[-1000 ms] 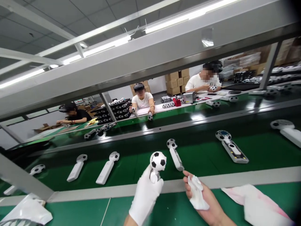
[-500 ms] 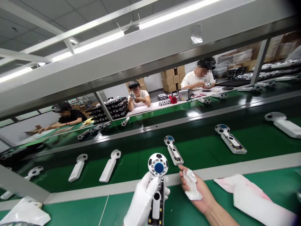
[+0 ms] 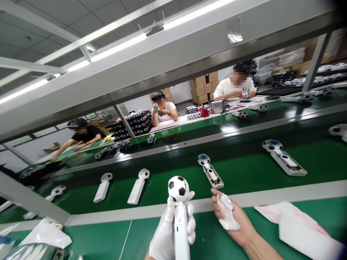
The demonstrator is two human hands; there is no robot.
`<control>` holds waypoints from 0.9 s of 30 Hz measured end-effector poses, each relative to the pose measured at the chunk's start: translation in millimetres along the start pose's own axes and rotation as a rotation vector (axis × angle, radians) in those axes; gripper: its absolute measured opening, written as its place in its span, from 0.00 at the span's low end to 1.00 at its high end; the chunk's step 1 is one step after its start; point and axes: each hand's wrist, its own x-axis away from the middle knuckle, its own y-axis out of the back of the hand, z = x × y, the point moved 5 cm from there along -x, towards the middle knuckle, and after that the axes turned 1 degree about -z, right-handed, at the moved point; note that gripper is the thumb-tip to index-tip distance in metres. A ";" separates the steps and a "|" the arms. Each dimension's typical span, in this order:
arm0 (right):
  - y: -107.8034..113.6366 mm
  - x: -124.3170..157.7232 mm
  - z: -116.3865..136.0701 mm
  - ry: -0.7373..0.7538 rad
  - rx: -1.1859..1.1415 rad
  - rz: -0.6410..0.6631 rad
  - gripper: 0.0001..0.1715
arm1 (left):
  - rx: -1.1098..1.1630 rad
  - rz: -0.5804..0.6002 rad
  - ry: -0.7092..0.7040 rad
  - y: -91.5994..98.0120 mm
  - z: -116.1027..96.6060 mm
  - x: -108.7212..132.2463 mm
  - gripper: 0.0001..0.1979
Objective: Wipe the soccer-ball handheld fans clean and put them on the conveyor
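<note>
My left hand [image 3: 170, 225], in a white glove, is wrapped round the white handle of a football-headed handheld device [image 3: 179, 189]. The device stands upright, round black-and-white head on top, a small slot in its handle facing me. To its right, my bare right hand [image 3: 233, 218] is palm up, its fingers curled over a crumpled white cloth [image 3: 228, 213]. Just beyond those fingers, an opened device [image 3: 210, 171] lies on the green belt, showing a blue disc and its inner parts. Closed white devices [image 3: 138, 186] lie on the belt to the left.
Another opened device [image 3: 284, 158] lies on the belt at right. White and pink-stained sheets [image 3: 300, 224] rest on the green bench at right, plastic bags [image 3: 46, 234] at left. A metal post [image 3: 29, 198] rises at left. Several co-workers sit across the belts, among them a person in white [image 3: 165, 112].
My left hand has turned the device round: its open inner side faced me before, and its closed white side does now. My right hand still holds the cloth. A far co-worker's arm has stretched out leftward.
</note>
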 end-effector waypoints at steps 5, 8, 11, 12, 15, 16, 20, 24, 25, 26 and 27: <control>-0.3 2.1 -0.1 -0.007 0.013 -0.019 0.11 | 0.059 0.160 -0.010 -3.4 -2.6 5.0 0.24; 0.2 2.6 -0.2 -0.010 0.010 -0.026 0.11 | -0.109 0.137 -0.091 -4.0 -7.3 4.1 0.21; -0.2 2.5 0.1 -0.005 0.008 -0.008 0.11 | -0.463 -0.018 -0.183 -2.2 -13.9 1.3 0.24; -0.2 2.5 0.2 -0.004 0.011 -0.003 0.11 | -0.598 -0.077 -0.210 -1.4 -16.3 0.7 0.24; -0.3 2.7 0.3 0.000 0.022 0.003 0.12 | -0.897 -0.195 -0.302 -0.1 -23.6 1.7 0.25; -0.4 2.8 0.3 0.002 0.023 0.004 0.12 | -0.945 -0.207 -0.324 0.2 -25.0 2.8 0.25; -1.0 2.9 -0.2 0.001 0.019 -0.009 0.11 | -1.000 -0.198 -0.362 1.0 -27.1 6.0 0.25; -1.8 3.9 -1.0 -0.024 0.015 -0.007 0.11 | -0.980 -0.315 -0.308 6.5 -28.8 -13.1 0.22; -1.7 4.4 -1.0 -0.030 0.014 -0.007 0.11 | -0.973 -0.369 -0.305 9.1 -30.5 -22.6 0.19; -1.4 4.8 -0.9 -0.032 0.013 -0.008 0.11 | -0.969 -0.420 -0.319 11.6 -33.2 -33.2 0.17; -1.1 5.1 -0.7 -0.033 0.013 -0.009 0.11 | -0.966 -0.457 -0.350 13.8 -36.5 -44.5 0.14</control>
